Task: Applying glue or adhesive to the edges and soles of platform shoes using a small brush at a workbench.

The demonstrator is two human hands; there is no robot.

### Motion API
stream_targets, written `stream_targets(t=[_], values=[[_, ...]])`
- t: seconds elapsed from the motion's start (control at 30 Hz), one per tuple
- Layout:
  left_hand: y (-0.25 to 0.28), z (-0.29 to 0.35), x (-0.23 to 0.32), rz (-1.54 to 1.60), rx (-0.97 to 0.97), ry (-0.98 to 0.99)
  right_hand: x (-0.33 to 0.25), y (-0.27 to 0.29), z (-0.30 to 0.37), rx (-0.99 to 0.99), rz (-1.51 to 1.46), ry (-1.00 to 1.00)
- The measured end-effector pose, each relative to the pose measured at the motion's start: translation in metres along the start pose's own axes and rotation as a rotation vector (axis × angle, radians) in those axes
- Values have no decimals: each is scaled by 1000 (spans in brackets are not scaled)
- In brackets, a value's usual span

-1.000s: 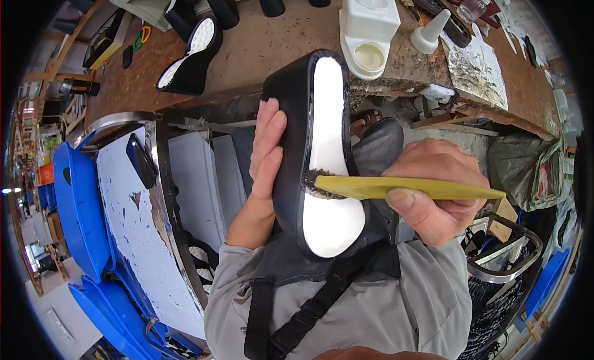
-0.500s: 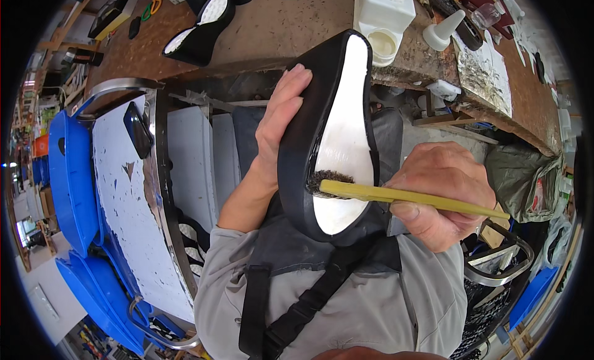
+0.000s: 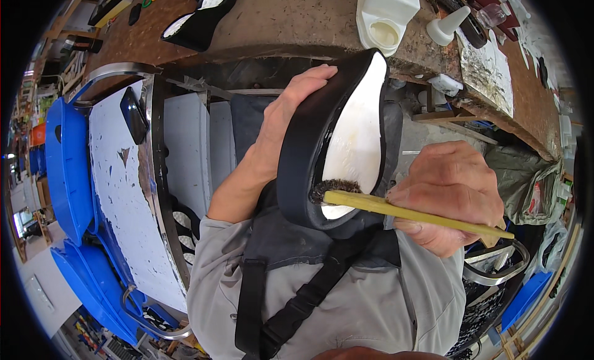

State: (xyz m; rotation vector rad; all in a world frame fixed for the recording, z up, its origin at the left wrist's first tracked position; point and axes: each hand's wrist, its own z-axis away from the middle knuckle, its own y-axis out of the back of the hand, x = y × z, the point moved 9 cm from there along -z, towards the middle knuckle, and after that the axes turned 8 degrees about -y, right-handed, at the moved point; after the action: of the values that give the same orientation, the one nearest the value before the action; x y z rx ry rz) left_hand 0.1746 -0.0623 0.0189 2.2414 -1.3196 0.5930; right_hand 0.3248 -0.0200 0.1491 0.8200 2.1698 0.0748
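Note:
A thick black wedge shoe sole stands tilted in front of my chest, its white inner face turned up and to the right. My left hand is wrapped around its far left side, thumb hidden behind it. In my right hand is a brush with a flat yellow handle and dark bristles. Those bristles press on the white face at its near end, against the left rim. The white face looks wet and shiny in places.
Across the far side runs a brown workbench. On it stand a white plastic glue container, a white nozzle cap and another black sole. To my left, a phone lies on a chipped white board beside blue plastic pieces.
My left hand has tipped the sole so its far end sits lower and farther right. The brush has moved slightly toward me along the white face.

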Motion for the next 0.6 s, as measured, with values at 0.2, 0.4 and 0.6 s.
stream_targets(t=[0.2, 0.4, 0.6], values=[[-10, -1, -1, 87, -144, 92, -1, 1, -1, -32, -36, 29], [1, -11, 5, -72, -53, -22, 51, 41, 7, 390, -83, -575], [7, -12, 5, -119, -32, -49, 22, 24, -5, 285, -28, -298]])
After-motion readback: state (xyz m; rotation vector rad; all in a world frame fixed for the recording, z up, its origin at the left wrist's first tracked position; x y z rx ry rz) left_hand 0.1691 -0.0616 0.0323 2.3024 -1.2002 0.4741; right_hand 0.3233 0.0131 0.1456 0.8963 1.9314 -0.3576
